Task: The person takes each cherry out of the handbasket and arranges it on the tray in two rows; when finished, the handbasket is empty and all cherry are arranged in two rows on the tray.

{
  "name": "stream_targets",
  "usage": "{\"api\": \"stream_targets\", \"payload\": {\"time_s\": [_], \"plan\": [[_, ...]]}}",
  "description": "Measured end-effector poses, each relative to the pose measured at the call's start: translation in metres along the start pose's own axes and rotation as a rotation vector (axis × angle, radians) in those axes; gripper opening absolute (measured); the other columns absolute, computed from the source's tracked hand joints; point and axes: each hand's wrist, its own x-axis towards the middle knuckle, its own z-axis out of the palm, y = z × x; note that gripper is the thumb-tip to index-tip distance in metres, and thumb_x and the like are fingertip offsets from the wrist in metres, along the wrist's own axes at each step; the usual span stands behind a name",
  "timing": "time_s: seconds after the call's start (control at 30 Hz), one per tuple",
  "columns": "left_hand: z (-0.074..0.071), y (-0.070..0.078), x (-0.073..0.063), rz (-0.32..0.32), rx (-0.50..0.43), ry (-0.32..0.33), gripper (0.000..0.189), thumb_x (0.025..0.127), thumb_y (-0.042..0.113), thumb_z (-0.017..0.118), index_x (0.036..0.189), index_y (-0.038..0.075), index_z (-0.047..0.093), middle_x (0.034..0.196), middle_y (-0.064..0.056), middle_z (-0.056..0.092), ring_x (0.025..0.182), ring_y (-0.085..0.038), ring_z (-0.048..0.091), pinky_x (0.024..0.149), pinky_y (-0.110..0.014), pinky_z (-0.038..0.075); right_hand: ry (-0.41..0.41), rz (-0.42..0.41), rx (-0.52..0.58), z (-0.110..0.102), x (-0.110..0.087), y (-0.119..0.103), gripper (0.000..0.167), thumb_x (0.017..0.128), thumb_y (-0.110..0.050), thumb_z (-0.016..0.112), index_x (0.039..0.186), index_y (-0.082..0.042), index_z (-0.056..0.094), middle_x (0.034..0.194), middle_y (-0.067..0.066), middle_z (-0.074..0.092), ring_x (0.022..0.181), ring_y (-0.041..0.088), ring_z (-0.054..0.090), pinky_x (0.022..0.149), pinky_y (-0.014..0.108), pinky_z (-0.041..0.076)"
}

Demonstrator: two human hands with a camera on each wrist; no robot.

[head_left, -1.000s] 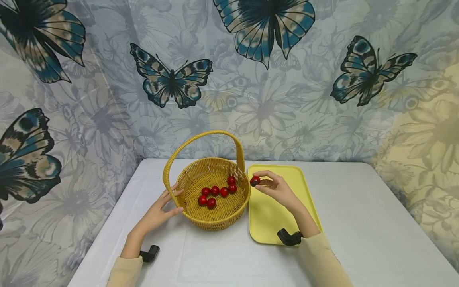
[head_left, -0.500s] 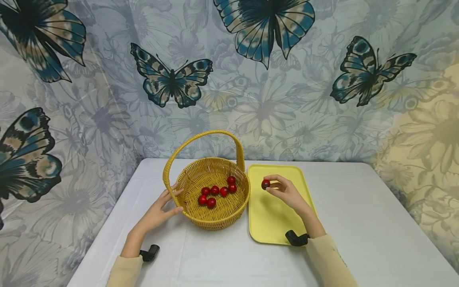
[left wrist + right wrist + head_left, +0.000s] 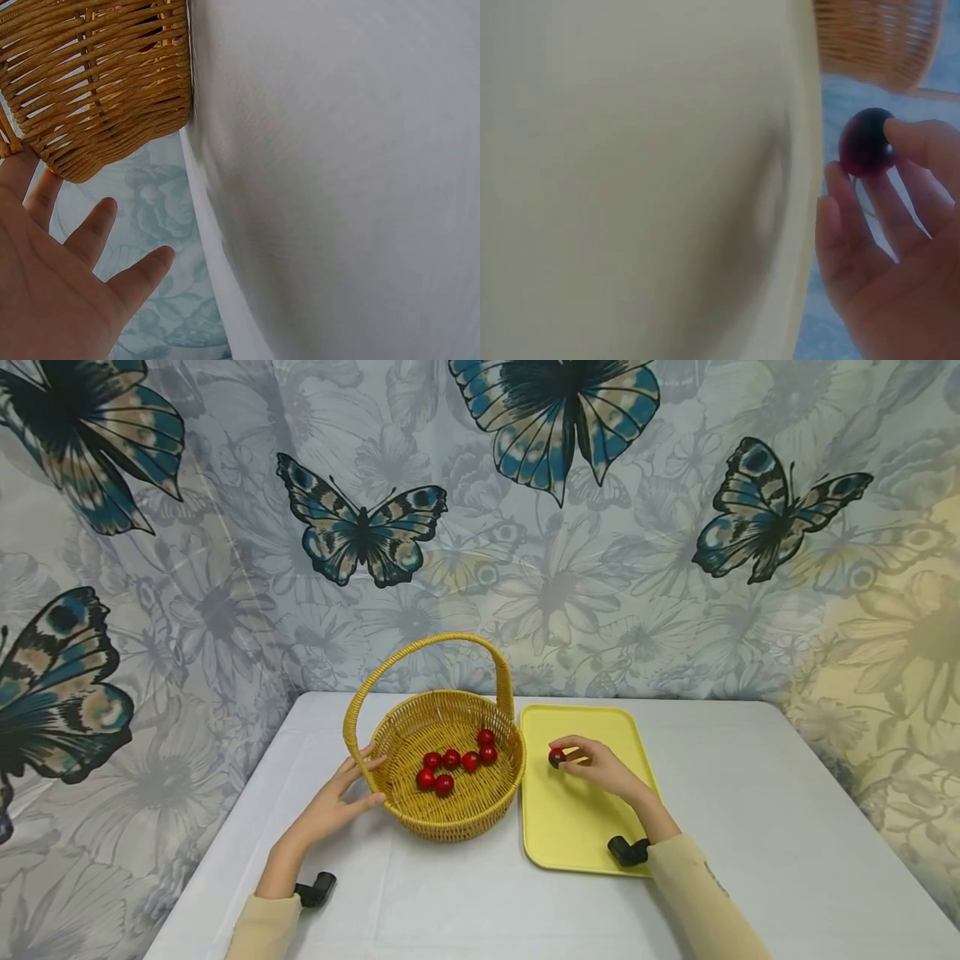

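Cherry (image 3: 557, 757) is pinched by the fingertips of the right hand (image 3: 597, 767), right of the frame's centre, over the yellow tray (image 3: 555, 835). Near it, at centre, a wicker basket (image 3: 448, 828) is set on the white desk (image 3: 765, 802), its right wall placed between the pinched fruit and other red cherries (image 3: 444, 785). At its left side, the basket is touched by the left hand (image 3: 333, 803), fingers spread wide. On the round fruit, a long axis cannot be told; a thin stem (image 3: 861, 199) is pointed downward in the right wrist view.

The woven basket (image 3: 450, 829) looks rough, the cherries (image 3: 444, 786) glossy (smooth too), the tray (image 3: 555, 835) matt
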Motion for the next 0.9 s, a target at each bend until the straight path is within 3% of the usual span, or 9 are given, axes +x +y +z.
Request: {"api": "stream_targets", "payload": {"time_s": [0.07, 0.3, 0.57, 0.9], "plan": [[0.001, 0.000, 0.000, 0.004, -0.003, -0.003, 0.057, 0.086, 0.026, 0.067, 0.138, 0.013, 0.046, 0.153, -0.013, 0.019, 0.139, -0.043, 0.012, 0.100, -0.072, 0.022, -0.010, -0.014, -0.037, -0.001, 0.001, 0.003, 0.038, 0.091, -0.010, 0.060, 0.126, 0.003, 0.053, 0.120, 0.020, 0.058, 0.102, 0.036, 0.058, 0.080, 0.031, 0.055], [0.001, -0.002, 0.001, 0.011, 0.007, -0.008, 0.059, 0.086, 0.027, 0.066, 0.139, 0.012, 0.044, 0.154, -0.012, 0.017, 0.139, -0.042, 0.011, 0.101, -0.072, 0.022, -0.025, -0.044, -0.047, -0.003, 0.006, 0.016, 0.036, 0.091, -0.006, 0.058, 0.126, 0.003, 0.052, 0.123, 0.023, 0.055, 0.105, 0.039, 0.055, 0.086, 0.045, 0.050], [0.000, -0.003, 0.001, 0.020, 0.005, 0.001, 0.059, 0.086, 0.025, 0.067, 0.138, 0.007, 0.045, 0.154, -0.013, 0.018, 0.139, -0.043, 0.011, 0.100, -0.072, 0.022, -0.055, -0.058, -0.075, -0.004, 0.018, 0.022, 0.035, 0.090, -0.004, 0.058, 0.125, 0.001, 0.054, 0.123, 0.018, 0.057, 0.107, 0.034, 0.056, 0.090, 0.039, 0.049], [0.000, -0.002, 0.001, 0.008, 0.013, -0.003, 0.059, 0.086, 0.026, 0.066, 0.139, 0.009, 0.044, 0.154, -0.012, 0.017, 0.139, -0.042, 0.011, 0.101, -0.072, 0.022, -0.075, -0.077, -0.102, -0.002, 0.024, 0.021, 0.034, 0.091, 0.000, 0.055, 0.125, 0.003, 0.054, 0.124, 0.021, 0.056, 0.108, 0.037, 0.056, 0.091, 0.045, 0.048]]}}
